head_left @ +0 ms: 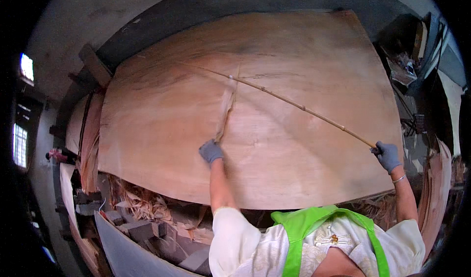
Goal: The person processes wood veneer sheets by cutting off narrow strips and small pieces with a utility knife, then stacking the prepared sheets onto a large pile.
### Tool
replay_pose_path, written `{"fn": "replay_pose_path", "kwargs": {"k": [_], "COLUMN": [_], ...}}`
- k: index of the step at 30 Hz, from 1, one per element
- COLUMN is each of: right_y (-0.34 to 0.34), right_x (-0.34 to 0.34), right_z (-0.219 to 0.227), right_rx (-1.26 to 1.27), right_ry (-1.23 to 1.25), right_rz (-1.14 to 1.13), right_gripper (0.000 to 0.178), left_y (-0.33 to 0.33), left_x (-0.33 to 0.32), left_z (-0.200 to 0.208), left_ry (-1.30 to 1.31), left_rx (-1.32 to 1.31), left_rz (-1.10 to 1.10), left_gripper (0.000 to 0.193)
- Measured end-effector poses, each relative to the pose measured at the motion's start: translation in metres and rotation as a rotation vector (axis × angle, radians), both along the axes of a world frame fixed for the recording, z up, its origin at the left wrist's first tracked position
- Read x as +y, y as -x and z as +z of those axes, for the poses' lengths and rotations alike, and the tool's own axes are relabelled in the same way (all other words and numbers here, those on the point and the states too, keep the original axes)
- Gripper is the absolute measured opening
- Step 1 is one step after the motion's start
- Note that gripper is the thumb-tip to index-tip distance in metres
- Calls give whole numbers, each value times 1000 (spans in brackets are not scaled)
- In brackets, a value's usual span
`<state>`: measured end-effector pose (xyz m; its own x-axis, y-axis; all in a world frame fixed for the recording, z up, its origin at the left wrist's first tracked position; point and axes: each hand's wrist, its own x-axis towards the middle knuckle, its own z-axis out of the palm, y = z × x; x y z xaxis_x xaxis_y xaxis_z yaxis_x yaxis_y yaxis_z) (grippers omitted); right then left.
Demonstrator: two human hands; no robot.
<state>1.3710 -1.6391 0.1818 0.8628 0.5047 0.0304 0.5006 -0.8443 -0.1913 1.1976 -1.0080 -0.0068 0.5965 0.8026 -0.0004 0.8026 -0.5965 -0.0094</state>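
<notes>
A large thin wood veneer sheet (pixel 304 174) lies spread out in front of me. My left hand (pixel 211 151), in a grey glove, is closed around the near end of a narrow veneer strip (pixel 227 110), which stretches away over the sheet. In my right hand (pixel 388 156), gloved the same, I grip the thick end of a long bamboo stick (pixel 304 108). The stick slants across the sheet to the far left, and its thin tip passes over the far end of the strip.
Torn veneer scraps (pixel 149 208) and grey blocks (pixel 140 230) lie below the sheet's near left edge. Curled veneer pieces (pixel 436 188) stand at the right. Another person (pixel 61 155) is far off at the left. A dark wall (pixel 196 12) curves behind the sheet.
</notes>
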Motion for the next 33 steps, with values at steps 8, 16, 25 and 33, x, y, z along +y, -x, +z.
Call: {"fn": "replay_pose_path", "kwargs": {"k": [8,16,25,33], "right_y": [2,7,-30,-99], "right_x": [9,-43,-74,-3], "right_z": [-1,-36,-23,-73], "right_rx": [81,42,219,875], "right_ry": [27,-35,-201,-231], "right_rz": [-19,13,96,198], "right_gripper": [26,28,24,35], "left_y": [85,363,370,252], "left_x": [47,-87,-466,-561], "left_z": [25,-26,-64,-17], "left_ry": [-112,-310,824,373], "left_rx": [-392,-742,339,-284], "left_rz": [232,1265,735,821], "left_gripper": [22,34,48,58]}}
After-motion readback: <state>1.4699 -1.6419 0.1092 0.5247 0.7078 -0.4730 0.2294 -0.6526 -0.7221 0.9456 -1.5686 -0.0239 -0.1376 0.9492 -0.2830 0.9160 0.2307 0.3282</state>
